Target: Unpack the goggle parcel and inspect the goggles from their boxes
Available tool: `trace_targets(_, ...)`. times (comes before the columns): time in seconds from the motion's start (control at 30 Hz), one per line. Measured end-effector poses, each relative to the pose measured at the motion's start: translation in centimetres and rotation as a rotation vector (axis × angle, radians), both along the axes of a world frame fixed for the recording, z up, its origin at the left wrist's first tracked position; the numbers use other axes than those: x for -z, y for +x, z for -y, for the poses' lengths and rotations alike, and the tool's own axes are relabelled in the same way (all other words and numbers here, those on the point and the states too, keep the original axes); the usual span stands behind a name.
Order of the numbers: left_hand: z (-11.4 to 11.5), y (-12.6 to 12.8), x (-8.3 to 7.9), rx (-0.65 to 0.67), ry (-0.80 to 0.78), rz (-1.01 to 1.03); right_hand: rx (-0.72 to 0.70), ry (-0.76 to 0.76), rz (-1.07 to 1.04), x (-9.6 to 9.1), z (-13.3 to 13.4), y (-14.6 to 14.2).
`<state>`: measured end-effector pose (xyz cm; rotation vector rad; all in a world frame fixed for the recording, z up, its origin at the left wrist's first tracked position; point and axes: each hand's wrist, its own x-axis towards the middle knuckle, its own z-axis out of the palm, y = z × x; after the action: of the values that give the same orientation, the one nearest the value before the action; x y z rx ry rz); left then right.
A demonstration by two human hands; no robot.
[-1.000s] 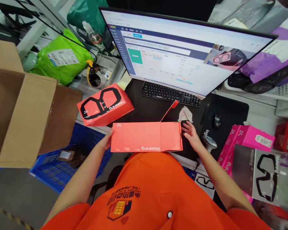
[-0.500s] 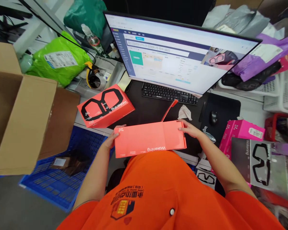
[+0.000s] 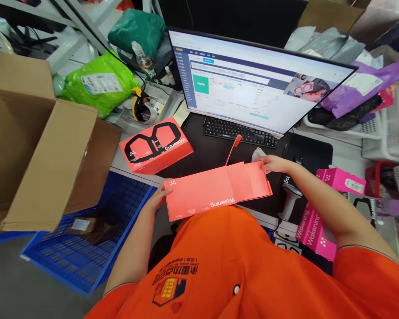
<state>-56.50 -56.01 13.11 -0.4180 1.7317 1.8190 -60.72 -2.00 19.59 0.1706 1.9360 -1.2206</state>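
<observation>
A flat, unfolded coral-red carton (image 3: 216, 191) printed "Wakening" lies across the desk's front edge, against my orange shirt. My left hand (image 3: 159, 197) grips its left end, thumb on top. My right hand (image 3: 274, 164) holds the far right corner, fingers curled over the edge. A narrow red flap (image 3: 233, 148) stands up behind the carton. A closed red box with a black goggle picture (image 3: 155, 145) rests on the desk to the left.
Behind stand a keyboard (image 3: 239, 130) and a wide monitor (image 3: 262, 86). Further right are a mouse (image 3: 297, 159) on a black mat, a handheld scanner (image 3: 290, 197) and pink boxes (image 3: 322, 208). An open cardboard box (image 3: 36, 146) and a blue crate (image 3: 86, 239) sit at the left.
The flat carton has tilted, its right end now raised and farther back. My right hand went from lying beside it to gripping its far right corner. The view shifted right.
</observation>
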Motion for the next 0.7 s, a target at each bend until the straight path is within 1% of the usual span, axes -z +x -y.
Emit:
trace_targets(0.23,0.0,1.8,-0.3,-0.064,0.006,0.0,0.059,-0.048,0.09,-1.1,-4.0,-1.3)
trace_targets(0.33,0.4,2.5,-0.2,-0.103,-0.003,0.005,0.075,-0.016,0.108,-1.4,-5.4,-2.3)
trace_targets(0.47,1.3,3.8,0.0,-0.182,-0.01,0.015,0.184,0.046,0.063,-1.5,-7.5,-3.1)
trace_targets(0.6,1.0,5.7,0.7,-0.238,0.007,0.06,0.236,0.054,0.038,-1.5,-8.8,-2.6)
trace_targets(0.7,0.1,6.9,1.7,-0.278,0.072,0.192,0.258,0.011,0.019,-1.4,-9.2,-1.9)
